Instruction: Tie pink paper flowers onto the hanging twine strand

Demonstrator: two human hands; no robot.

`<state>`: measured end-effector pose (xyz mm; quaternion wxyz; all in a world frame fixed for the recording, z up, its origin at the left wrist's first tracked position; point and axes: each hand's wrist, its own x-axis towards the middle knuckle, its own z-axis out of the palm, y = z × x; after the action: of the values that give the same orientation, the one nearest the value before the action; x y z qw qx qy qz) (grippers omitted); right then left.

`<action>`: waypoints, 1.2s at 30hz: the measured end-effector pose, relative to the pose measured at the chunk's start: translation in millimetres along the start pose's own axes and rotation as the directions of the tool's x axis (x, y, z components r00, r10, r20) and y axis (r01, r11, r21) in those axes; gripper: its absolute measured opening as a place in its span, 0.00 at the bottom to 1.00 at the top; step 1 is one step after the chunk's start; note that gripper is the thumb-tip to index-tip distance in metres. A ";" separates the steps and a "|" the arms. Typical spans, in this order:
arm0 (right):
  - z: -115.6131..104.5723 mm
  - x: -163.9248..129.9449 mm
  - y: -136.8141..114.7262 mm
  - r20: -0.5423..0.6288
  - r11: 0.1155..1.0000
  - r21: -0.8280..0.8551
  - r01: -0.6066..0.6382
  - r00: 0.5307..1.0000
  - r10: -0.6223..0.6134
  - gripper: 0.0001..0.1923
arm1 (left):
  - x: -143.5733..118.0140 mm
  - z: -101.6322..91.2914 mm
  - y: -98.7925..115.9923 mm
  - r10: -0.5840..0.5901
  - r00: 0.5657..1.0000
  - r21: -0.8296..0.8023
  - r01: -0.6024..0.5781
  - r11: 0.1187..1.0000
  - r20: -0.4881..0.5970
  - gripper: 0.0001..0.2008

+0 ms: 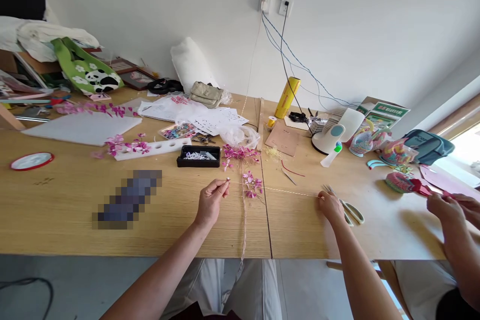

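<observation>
A thin pale thread [292, 191] stretches taut between my two hands, just above the table. My left hand [210, 202] is closed in a pinch on one end, where a tiny whitish bit shows at the fingertips. The other end runs into the closed fingers of my right hand [332, 206], beside the green-handled scissors [352, 211]. Under the thread, between the hands, lies a pink-purple flower sprig [252, 185]. A larger pink flower bunch [240, 154] lies behind it. A twisted pale cord [244, 230] hangs over the table's front edge.
A black tray [198, 162] with small white pieces stands behind my left hand. Tweezers [288, 177], a red wire [292, 169] and a white fan [335, 135] lie or stand beyond. At the right, another person's hands [450, 207] work on something red.
</observation>
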<state>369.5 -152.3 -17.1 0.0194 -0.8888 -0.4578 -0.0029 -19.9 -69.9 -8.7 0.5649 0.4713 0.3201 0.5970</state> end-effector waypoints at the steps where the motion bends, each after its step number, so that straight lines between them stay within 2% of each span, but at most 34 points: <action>1: -1.0 0.6 0.8 0.008 1.000 -0.005 -0.014 1.000 0.014 0.17 | 1.7 -2.6 0.4 -0.001 1.000 -0.021 0.001 1.000 -0.018 0.09; 6: -5.9 0.2 6.5 0.015 0.998 -0.032 -0.061 0.998 0.061 0.20 | 9.5 -10.9 4.3 0.066 0.992 -0.020 -0.069 0.997 -0.108 0.09; 8: -11.2 -4.4 3.2 -0.042 0.998 -0.021 -0.056 0.998 0.055 0.22 | 10.4 -10.3 6.2 0.110 0.990 0.043 -0.106 0.993 -0.088 0.10; 10: -21.4 -14.8 -9.5 -0.148 0.999 0.011 -0.035 0.988 0.036 0.22 | 9.6 -7.3 7.5 0.155 0.987 0.099 -0.152 0.983 -0.029 0.10; 11: -28.3 -22.8 -20.2 -0.209 0.999 0.043 0.010 0.978 -0.001 0.21 | 8.5 -5.1 7.8 0.176 0.984 0.122 -0.176 0.977 0.009 0.10; 13: -44.3 -44.0 -50.3 -0.347 0.967 0.146 0.208 0.927 -0.147 0.16 | 5.6 0.3 8.3 0.214 0.972 0.170 -0.227 0.959 0.094 0.09; 15: -59.5 -69.0 -88.9 -0.409 0.856 0.312 0.413 0.871 -0.271 0.12 | 2.0 6.8 8.9 0.251 0.953 0.216 -0.284 0.934 0.169 0.09; 17: -69.4 -92.6 -129.3 -0.388 0.678 0.526 0.513 0.855 -0.345 0.12 | -1.9 13.7 10.0 0.283 0.933 0.250 -0.336 0.908 0.224 0.08; 18: -71.4 -102.4 -147.8 -0.357 0.576 0.627 0.525 0.851 -0.386 0.12 | -3.8 17.0 10.6 0.295 0.924 0.262 -0.356 0.897 0.245 0.08; 19: -71.4 -110.4 -164.1 -0.310 0.482 0.722 0.497 0.855 -0.416 0.12 | -5.5 19.8 11.2 0.306 0.915 0.272 -0.375 0.886 0.265 0.08; 21: -66.1 -121.0 -188.5 -0.188 0.298 0.889 0.347 0.872 -0.452 0.15 | -8.3 23.9 11.9 0.330 0.893 0.288 -0.417 0.862 0.306 0.08; 24: -51.7 -126.7 -205.8 -0.094 0.117 0.980 0.161 0.892 -0.441 0.17 | -10.9 25.9 11.0 0.373 0.854 0.313 -0.489 0.814 0.361 0.08; 26: -42.9 -127.2 -209.1 -0.110 0.064 0.987 0.147 0.910 -0.399 0.16 | -12.0 25.9 9.7 0.396 0.835 0.332 -0.524 0.784 0.382 0.08; 29: -34.8 -127.2 -210.3 -0.152 0.043 0.983 0.177 0.928 -0.339 0.14 | -13.6 26.6 8.0 0.417 0.821 0.359 -0.553 0.752 0.390 0.08; 36: -29.2 -128.2 -215.1 -0.145 -0.022 0.989 0.144 0.961 -0.235 0.12 | -14.9 30.9 4.6 0.396 0.842 0.402 -0.527 0.749 0.366 0.09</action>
<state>120.4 -133.0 16.0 0.6221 -0.5453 -0.4432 0.3453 5.7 -89.9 3.3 0.2971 0.7360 0.2560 0.5518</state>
